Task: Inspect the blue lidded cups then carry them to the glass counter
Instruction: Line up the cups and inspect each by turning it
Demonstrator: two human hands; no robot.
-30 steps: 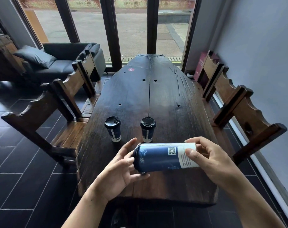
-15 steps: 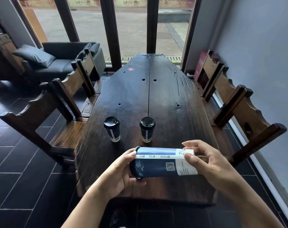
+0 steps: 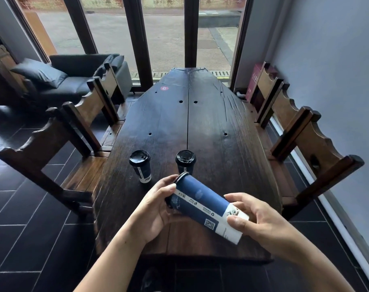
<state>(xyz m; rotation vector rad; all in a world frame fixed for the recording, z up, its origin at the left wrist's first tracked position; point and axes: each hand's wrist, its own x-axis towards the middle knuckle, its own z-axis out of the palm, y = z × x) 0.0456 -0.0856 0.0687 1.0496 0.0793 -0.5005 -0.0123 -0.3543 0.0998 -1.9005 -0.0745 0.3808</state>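
Both hands hold a tall blue cup (image 3: 202,204) with a black lid and a white base, lying tilted above the near end of the dark wooden table (image 3: 217,148). My left hand (image 3: 156,205) grips the lid end, which points away and to the left. My right hand (image 3: 257,218) grips the white base end, nearer me. Two smaller blue cups with black lids stand upright on the table beyond: the left cup (image 3: 141,165) and the right cup (image 3: 185,162), whose lower part is hidden behind the held cup.
Wooden benches flank the table, one on the left (image 3: 74,131) and one on the right (image 3: 299,131). A dark sofa (image 3: 74,74) sits at the far left by the tall windows. A grey wall runs along the right. The floor is dark tile.
The held cup has turned from lying level across me to slanting, its lid end swung away and its base end toward me. It has also rolled, showing another side of the print.
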